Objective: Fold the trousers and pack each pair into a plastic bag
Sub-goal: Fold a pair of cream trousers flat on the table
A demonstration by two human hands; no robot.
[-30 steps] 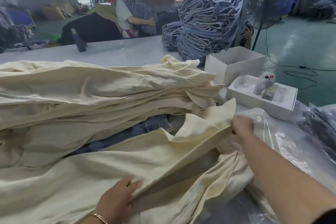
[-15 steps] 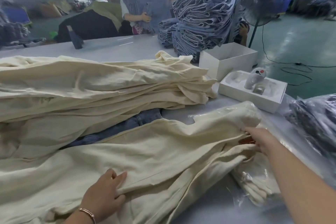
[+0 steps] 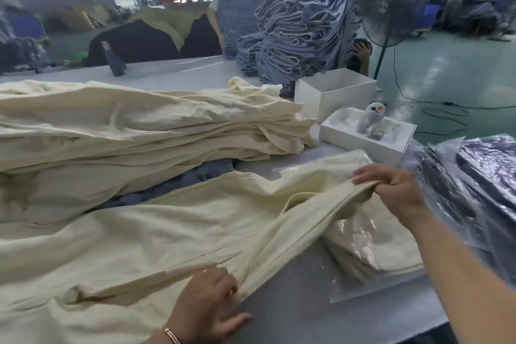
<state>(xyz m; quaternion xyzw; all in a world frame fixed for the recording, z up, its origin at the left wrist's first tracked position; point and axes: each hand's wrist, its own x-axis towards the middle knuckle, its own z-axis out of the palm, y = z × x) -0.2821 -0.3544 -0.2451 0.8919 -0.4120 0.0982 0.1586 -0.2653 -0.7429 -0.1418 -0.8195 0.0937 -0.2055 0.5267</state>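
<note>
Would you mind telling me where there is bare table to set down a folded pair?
Bare table lies near the front edge, between the left hand and the bagged cream trousers. Another strip runs behind the cream pile, by the dark bottle. The right side is crowded: white boxes, dark bagged clothes.

Soft, even daylight filled the frame, brightest at the openings along the top edge, where the view outside was washed out. Shadows in the cloth folds were faint. Glare streaked the plastic bag (image 3: pixel 371 234) at right of centre. The upper left background was blurred, and wide-angle distortion bent lines near the edges.
</note>
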